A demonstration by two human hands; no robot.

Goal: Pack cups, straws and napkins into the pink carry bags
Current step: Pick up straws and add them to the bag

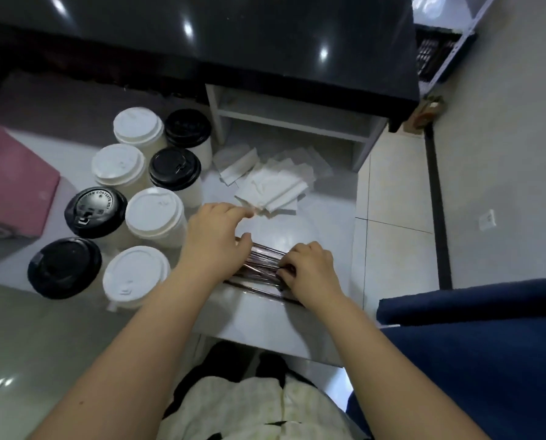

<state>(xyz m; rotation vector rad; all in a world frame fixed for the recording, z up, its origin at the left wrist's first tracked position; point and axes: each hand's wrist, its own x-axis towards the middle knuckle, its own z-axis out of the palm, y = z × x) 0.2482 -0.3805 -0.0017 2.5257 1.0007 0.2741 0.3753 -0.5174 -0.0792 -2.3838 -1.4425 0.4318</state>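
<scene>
**Desk:** What do you have, starting from the left?

**Operator:** On my feed the pink carry bag (pixel 10 185) sits at the left edge, cut off by the frame. Just beside it I count eight lidded cups (pixel 132 198) standing upright in a tight cluster on the white surface (pixel 265 325), four with black lids and four with white.

**Desk:** And the hands?

**Operator:** The left hand (pixel 214 233) is spread loosely, palm down. Its thumb lies on the near end of the straws (pixel 262 265), and its fingers stretch toward the napkins (pixel 271 182). The fingertips are blurred, so I can't tell whether they touch the pile. The napkins lie fanned out behind the straws, in front of a white shelf unit (pixel 297 122).

**Desk:** Right side?

**Operator:** The right hand (pixel 309 268) has its fingers curled onto the straws, pinching the wrapped bundle where it lies flat on the surface. Blue fabric (pixel 471 344) fills the lower right.
</scene>
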